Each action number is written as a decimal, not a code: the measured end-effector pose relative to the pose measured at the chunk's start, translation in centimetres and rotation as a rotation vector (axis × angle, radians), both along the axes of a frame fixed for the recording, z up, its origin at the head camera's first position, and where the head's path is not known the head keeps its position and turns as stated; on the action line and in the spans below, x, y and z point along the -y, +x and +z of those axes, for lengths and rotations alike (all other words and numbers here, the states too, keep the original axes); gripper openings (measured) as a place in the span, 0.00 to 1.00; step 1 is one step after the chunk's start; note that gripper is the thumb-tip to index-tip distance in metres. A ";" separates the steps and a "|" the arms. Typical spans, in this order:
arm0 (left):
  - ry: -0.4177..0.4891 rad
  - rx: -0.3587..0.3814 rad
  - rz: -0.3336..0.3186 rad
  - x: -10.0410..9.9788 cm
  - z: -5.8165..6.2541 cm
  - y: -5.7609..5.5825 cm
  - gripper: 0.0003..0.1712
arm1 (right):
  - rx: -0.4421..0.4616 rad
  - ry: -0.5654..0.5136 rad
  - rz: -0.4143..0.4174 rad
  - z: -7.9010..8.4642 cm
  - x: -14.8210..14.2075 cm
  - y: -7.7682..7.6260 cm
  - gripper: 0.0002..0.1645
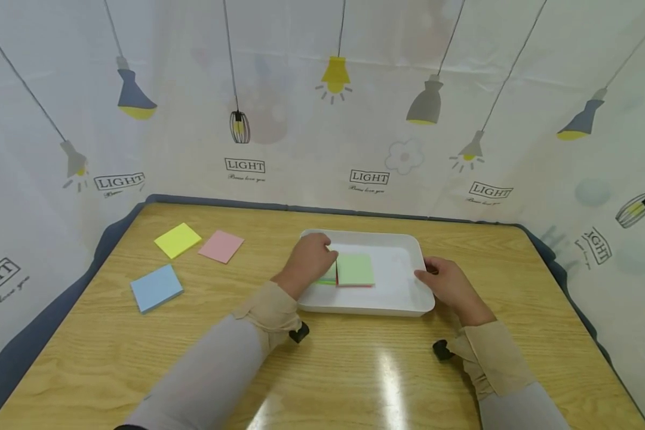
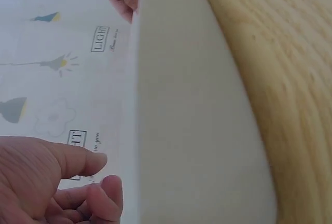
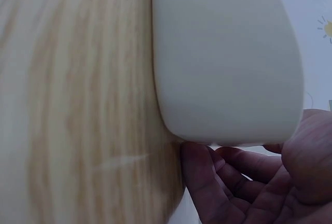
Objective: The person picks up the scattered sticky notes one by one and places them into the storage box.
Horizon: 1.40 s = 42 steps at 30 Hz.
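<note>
A white rectangular tray [image 1: 393, 292] sits on the wooden table with square sticky note pads inside. A pale green pad [image 1: 356, 269] shows a thin red layer under its edge. Left of it, another greenish pad [image 1: 329, 276] is partly hidden by my left hand [image 1: 307, 263]. In the left wrist view the left thumb [image 2: 85, 159] and loosely bent fingers stand apart with nothing between them. At the tray's right end, my right hand [image 1: 451, 285] grips the rim; its thumb is over the edge and its fingers [image 3: 207, 182] are against the outside.
Left of the tray lie a yellow pad [image 1: 178, 240], a pink pad [image 1: 221, 246] and a blue pad [image 1: 157, 288]. A cloth printed with lamps [image 1: 301, 149] hangs behind the wooden table [image 1: 355, 370].
</note>
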<state>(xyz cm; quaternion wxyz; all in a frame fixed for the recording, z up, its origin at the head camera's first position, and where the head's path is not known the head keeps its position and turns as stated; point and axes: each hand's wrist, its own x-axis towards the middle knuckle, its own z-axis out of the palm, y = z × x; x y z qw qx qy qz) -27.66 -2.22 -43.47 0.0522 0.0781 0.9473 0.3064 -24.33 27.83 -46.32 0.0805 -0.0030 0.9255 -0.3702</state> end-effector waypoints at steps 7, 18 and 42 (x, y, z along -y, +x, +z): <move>0.083 -0.012 0.054 1.6 1.8 0.3 0.24 | 0.005 -0.002 0.004 -0.2 -0.2 -0.1 0.29; 0.179 -0.052 0.174 6.6 2.9 0.1 0.27 | 0.002 0.006 -0.002 0.0 -0.1 0.0 0.29; 0.156 -0.154 0.362 17.0 -1.0 -0.8 0.33 | 0.016 0.000 -0.017 -0.2 0.0 0.0 0.30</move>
